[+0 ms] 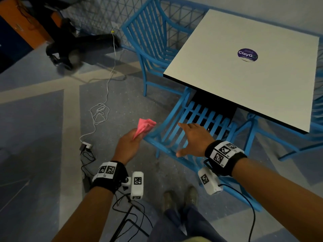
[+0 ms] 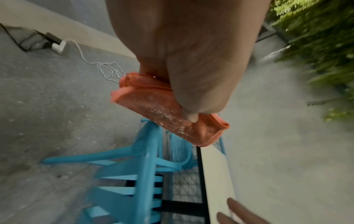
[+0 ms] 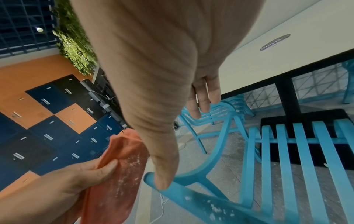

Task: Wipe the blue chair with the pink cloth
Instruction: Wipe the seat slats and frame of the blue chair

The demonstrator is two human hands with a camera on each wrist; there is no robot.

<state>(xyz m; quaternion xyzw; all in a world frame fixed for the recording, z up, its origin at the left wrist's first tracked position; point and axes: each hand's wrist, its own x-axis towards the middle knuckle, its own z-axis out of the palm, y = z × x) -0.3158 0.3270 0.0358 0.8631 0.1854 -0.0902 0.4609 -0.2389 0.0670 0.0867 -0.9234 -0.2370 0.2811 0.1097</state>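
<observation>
The left hand (image 1: 128, 143) pinches a bunched pink cloth (image 1: 145, 125) just left of the blue chair (image 1: 176, 137); the right hand (image 1: 195, 138) hovers above its slats, fingers (image 3: 203, 97) spread wide.

- A white square surface (image 1: 253, 67) with a purple round sticker (image 1: 247, 54) at 2 o'clock.
- Grey-blue speckled floor (image 1: 43, 119); a white cable (image 1: 101, 112) coiled at 10 o'clock.
- Orange and navy lockers (image 3: 47, 113); a leafy green wall (image 3: 74, 45).

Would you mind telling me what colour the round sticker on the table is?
The round sticker is dark purple with white lettering, clearest in the head view.
</observation>
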